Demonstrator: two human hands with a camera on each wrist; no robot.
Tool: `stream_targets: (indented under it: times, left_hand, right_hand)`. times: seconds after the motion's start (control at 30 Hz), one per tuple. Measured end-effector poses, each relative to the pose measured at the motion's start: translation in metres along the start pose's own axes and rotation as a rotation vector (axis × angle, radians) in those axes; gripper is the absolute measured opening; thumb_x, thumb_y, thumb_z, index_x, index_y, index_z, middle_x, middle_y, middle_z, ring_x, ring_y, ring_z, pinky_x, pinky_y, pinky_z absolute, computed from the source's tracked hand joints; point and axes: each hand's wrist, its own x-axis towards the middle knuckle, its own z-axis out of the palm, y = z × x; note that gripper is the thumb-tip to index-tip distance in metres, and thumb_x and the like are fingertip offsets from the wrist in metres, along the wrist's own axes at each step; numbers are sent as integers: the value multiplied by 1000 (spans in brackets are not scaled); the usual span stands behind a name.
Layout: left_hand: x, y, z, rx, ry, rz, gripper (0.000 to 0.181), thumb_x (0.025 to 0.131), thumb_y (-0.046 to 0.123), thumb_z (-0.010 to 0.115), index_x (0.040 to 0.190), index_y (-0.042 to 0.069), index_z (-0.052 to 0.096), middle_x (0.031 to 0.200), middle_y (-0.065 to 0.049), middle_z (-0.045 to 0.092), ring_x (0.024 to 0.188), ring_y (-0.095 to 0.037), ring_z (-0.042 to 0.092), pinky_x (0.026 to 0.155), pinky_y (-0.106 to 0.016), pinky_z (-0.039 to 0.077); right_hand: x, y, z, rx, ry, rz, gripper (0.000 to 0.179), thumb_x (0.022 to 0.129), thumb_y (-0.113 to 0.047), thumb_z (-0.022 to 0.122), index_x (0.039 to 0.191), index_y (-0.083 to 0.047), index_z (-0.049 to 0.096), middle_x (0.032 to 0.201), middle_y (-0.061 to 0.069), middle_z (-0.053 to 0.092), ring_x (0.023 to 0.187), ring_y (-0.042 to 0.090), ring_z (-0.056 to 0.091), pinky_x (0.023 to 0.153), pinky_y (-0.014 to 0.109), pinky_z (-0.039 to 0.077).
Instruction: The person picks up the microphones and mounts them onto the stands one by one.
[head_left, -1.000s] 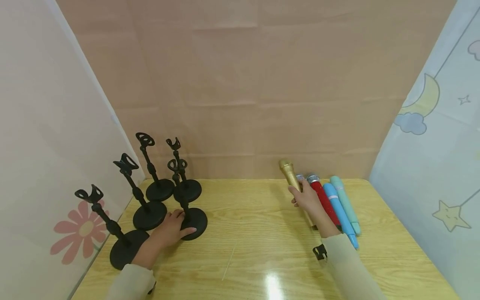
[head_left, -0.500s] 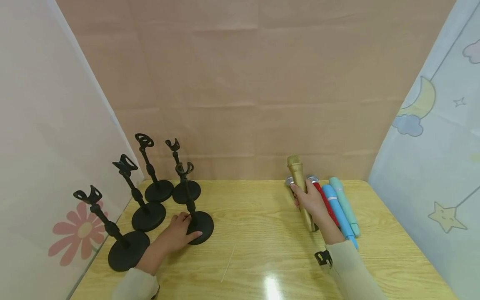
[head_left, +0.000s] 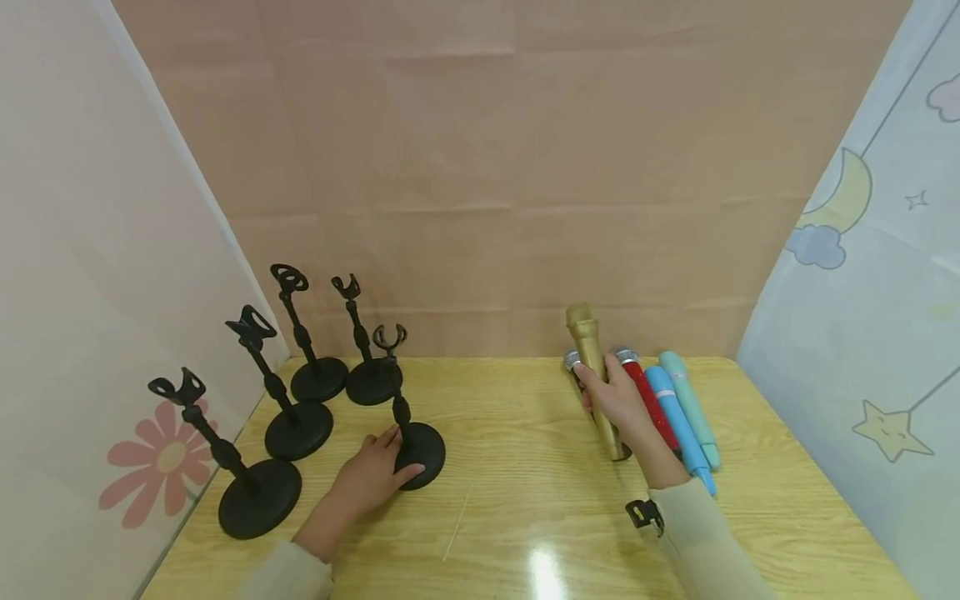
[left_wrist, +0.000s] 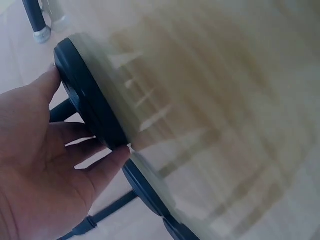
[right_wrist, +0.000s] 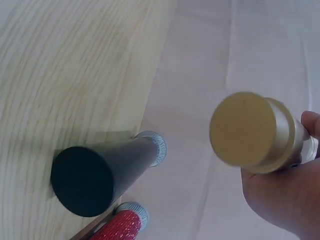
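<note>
My left hand (head_left: 372, 477) grips the round base of a black microphone stand (head_left: 424, 454), thumb on the near side. In the left wrist view, thumb and fingers pinch the rim of that base (left_wrist: 92, 95). Held up in my right hand (head_left: 621, 404) is a gold microphone (head_left: 583, 329), its head pointing up and away. The right wrist view shows its flat gold end (right_wrist: 243, 130), apart from the table. Beneath it lies a black microphone (right_wrist: 120, 165) with a silver head, partly hidden in the head view. A red microphone (head_left: 648, 400) lies alongside.
Several more black microphone stands (head_left: 255, 500) stand at the left. Right of the red microphone lie a blue microphone (head_left: 678, 417) and a mint one (head_left: 690, 404). A brown backdrop (head_left: 480, 208) closes off the wooden table's (head_left: 495, 500) far edge.
My left hand has moved the stand to the right, away from the other stands. My right hand has lifted the gold microphone and tilted it more upright, uncovering part of the black one.
</note>
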Motion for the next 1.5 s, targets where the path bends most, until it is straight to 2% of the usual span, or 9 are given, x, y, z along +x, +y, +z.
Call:
stream_targets:
  times: [0.17, 0.3, 0.47, 0.6, 0.73, 0.83, 1.07, 1.33, 1.5]
  left_hand:
    - [0, 15, 3, 21, 1, -5, 79, 96, 58, 59, 145, -4, 51, 153, -21, 46, 132, -45, 48, 86, -54, 56]
    - [0, 26, 4, 3, -19, -19, 79, 97, 55, 60, 145, -6, 50, 153, -22, 45, 135, -47, 45, 90, -55, 55]
    - [1, 39, 6, -3, -30, -28, 80, 97, 54, 60, 146, -8, 48, 153, -24, 44, 136, -47, 43, 92, -55, 54]
    - [0, 52, 6, -7, -11, -6, 80, 96, 53, 62, 145, -10, 48, 150, -25, 47, 134, -48, 45, 89, -53, 56]
    - [0, 63, 8, 4, -21, 9, 81, 96, 53, 62, 145, -9, 47, 151, -25, 46, 133, -47, 45, 88, -52, 57]
    - [0, 69, 12, 38, -28, 18, 82, 95, 55, 61, 146, -8, 47, 151, -23, 46, 132, -45, 46, 88, -49, 57]
    - [-2, 83, 16, 125, 0, 76, 83, 93, 58, 61, 143, -7, 52, 145, -21, 52, 123, -39, 53, 78, -43, 60]
    - [-3, 99, 16, 153, 1, 123, 83, 91, 61, 63, 142, -5, 55, 137, -17, 56, 116, -35, 57, 75, -40, 60]
    - [-5, 108, 17, 166, -21, 140, 84, 90, 63, 62, 144, -1, 54, 136, -15, 57, 113, -31, 57, 72, -37, 60]
  right_hand:
    - [-4, -5, 3, 84, -4, -17, 49, 101, -48, 60, 118, -5, 43, 83, 15, 60, 65, 20, 61, 64, 33, 54]
    - [-6, -9, 5, 140, -11, -30, 47, 102, -42, 61, 122, -4, 41, 86, 20, 60, 66, 20, 61, 65, 34, 54]
    - [-8, -16, 7, 159, -31, -50, 47, 102, -41, 61, 124, -5, 41, 84, 18, 60, 67, 20, 62, 68, 38, 56]
    - [-9, -21, 8, 189, -48, -76, 47, 102, -39, 62, 127, -5, 41, 84, 15, 59, 68, 20, 62, 68, 37, 57]
    - [-12, -26, 9, 196, -56, -102, 48, 102, -37, 62, 128, -3, 41, 83, 14, 58, 68, 20, 62, 68, 34, 56]
    - [-15, -29, 10, 191, -55, -126, 48, 102, -36, 62, 128, -2, 41, 81, 14, 59, 68, 20, 62, 68, 34, 56]
    - [-19, -34, 11, 184, -45, -199, 43, 103, -35, 61, 128, -4, 44, 79, 15, 60, 66, 22, 61, 67, 36, 55]
    - [-26, -45, 14, 209, -3, -244, 32, 102, -30, 62, 116, -4, 51, 73, 12, 58, 62, 20, 59, 65, 38, 53]
    - [-29, -50, 16, 261, -9, -332, 17, 104, -23, 58, 112, -9, 53, 75, 12, 59, 65, 21, 60, 66, 35, 52]
